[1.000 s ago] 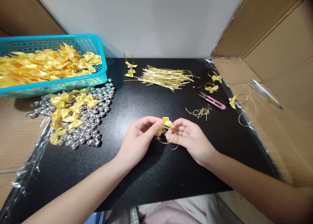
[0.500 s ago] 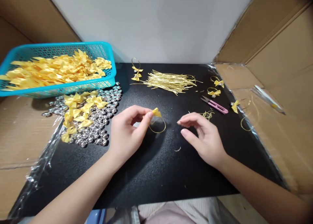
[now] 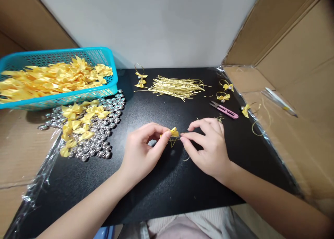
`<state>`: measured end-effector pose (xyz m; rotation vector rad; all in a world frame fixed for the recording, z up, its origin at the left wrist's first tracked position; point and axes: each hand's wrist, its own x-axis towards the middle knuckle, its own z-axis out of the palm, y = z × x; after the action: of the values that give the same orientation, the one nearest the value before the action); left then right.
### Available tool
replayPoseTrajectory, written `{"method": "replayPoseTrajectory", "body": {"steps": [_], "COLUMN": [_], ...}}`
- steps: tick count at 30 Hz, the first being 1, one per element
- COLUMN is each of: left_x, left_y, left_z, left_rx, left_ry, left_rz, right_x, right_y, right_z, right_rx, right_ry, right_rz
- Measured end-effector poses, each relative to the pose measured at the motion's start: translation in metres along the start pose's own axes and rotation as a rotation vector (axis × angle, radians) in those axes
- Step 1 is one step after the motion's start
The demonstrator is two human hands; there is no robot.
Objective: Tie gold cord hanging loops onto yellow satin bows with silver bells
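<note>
My left hand [image 3: 146,148] pinches a yellow ribbon bow [image 3: 174,131] between thumb and forefinger, above the middle of the black table. Below the bow hangs a thin gold cord [image 3: 173,142], bent into a narrow loop. The thumb and forefinger of my right hand [image 3: 207,146] are pinched on the cord just right of the bow, its other fingers curled loosely. Whether a bell is on the bow is hidden by my fingers. Under the hands lies the black tabletop [image 3: 156,190].
At left stands a turquoise basket [image 3: 111,68] of yellow bows, with silver bells [image 3: 101,141] and loose bows [image 3: 85,131] before it. Cut gold cords [image 3: 177,87] lie at the back. Pink thread snips [image 3: 227,110], finished looped bows [image 3: 223,97] and white tweezers [image 3: 280,101] are at right.
My right hand has moved left and closed its fingertips on the cord beside the bow. The cord loop is now pulled narrower. My left hand still holds the bow.
</note>
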<state>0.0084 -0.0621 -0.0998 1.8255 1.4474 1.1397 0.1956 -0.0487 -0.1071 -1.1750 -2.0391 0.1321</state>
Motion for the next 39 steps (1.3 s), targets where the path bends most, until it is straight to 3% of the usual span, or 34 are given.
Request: {"method": "replayPoseTrajectory", "body": {"steps": [9, 15, 19, 25, 28, 32, 35, 39], "left_x": [-0.003, -0.003, -0.003, -0.001, -0.001, -0.003, -0.004, -0.002], "left_y": [0.005, 0.006, 0.003, -0.001, -0.002, -0.002, -0.001, 0.001], "left_z": [0.002, 0.002, 0.003, 0.005, 0.006, 0.007, 0.007, 0.007], "left_rx": [0.053, 0.083, 0.081, 0.153, 0.179, 0.161, 0.144, 0.147], "left_ry": [-0.014, 0.004, 0.0, -0.026, -0.059, -0.164, -0.248, -0.303], "left_rz": [0.223, 0.18, 0.111, 0.078, 0.072, 0.063, 0.064, 0.054], "right_x": [0.0, -0.001, -0.005, -0.008, -0.008, -0.006, -0.002, 0.009], "right_y": [-0.001, 0.003, 0.001, -0.003, -0.002, 0.001, 0.005, 0.009], "right_z": [0.005, 0.006, 0.007, 0.005, 0.004, 0.003, -0.001, -0.008], "right_rx": [0.467, 0.605, 0.528, 0.441, 0.54, 0.776, 0.784, 0.889], "right_ry": [-0.263, -0.254, -0.201, -0.156, -0.141, -0.11, -0.109, -0.262], "right_rz": [0.246, 0.292, 0.184, -0.211, -0.26, 0.019, 0.263, 0.473]}}
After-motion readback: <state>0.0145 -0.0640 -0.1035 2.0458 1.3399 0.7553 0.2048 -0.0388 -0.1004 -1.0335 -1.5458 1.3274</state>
